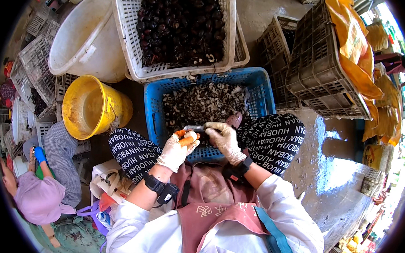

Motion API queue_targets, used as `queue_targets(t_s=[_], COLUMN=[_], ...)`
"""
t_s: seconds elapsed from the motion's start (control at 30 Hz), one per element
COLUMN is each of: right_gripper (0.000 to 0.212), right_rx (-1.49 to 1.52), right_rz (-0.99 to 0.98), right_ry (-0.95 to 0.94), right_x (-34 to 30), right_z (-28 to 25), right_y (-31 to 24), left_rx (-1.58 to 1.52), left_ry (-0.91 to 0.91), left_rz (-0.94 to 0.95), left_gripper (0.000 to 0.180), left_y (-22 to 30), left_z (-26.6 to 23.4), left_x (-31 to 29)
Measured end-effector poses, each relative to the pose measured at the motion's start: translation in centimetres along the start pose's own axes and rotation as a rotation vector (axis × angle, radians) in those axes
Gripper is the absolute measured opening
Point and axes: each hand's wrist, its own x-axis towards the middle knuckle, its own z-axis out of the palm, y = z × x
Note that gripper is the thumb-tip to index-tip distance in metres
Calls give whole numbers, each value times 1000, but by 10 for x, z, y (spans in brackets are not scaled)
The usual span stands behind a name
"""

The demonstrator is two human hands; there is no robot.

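Both my hands meet over the near rim of a blue basket (pixel 266 90), which holds many small dark and whitish bits (pixel 201 101). My left hand (pixel 178 151), in a white glove with orange covers on some fingers, is closed, its fingertips curled around something too small to make out. My right hand (pixel 225 141), gloved in white, pinches near the end of a small narrow dark piece (pixel 194 128) that spans the gap between the two hands. Its exact kind cannot be told. Beyond the basket, a white crate (pixel 133 52) holds a heap of dark glossy rounded pieces (pixel 180 30).
A yellow bucket (pixel 113 110) and a big white tub (pixel 79 52) stand at the left. Stacked grey crates (pixel 315 67) with orange sacks (pixel 352 43) rise at the right. Another person (pixel 40 197) sits at far left, beside more crates. Wet floor (pixel 321 157) shows at right.
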Motion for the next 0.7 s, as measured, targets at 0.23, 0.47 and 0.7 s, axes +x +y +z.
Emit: queue_targets(t_s=[0.23, 0.47, 0.7], right_gripper=[19, 19, 23], right_rx=[-130, -311, -255], right_rz=[-106, -214, -88], right_ry=[68, 27, -92], right_x=[13, 19, -3], right_z=[-14, -16, 3], right_y=[13, 13, -16], left_rx=[263, 559, 555], left_ry=[-32, -21, -44], left_rz=[-46, 122, 180], left_gripper=[42, 73, 78], left_y=[15, 14, 9], left_z=[8, 12, 12], left_x=[-2, -10, -10])
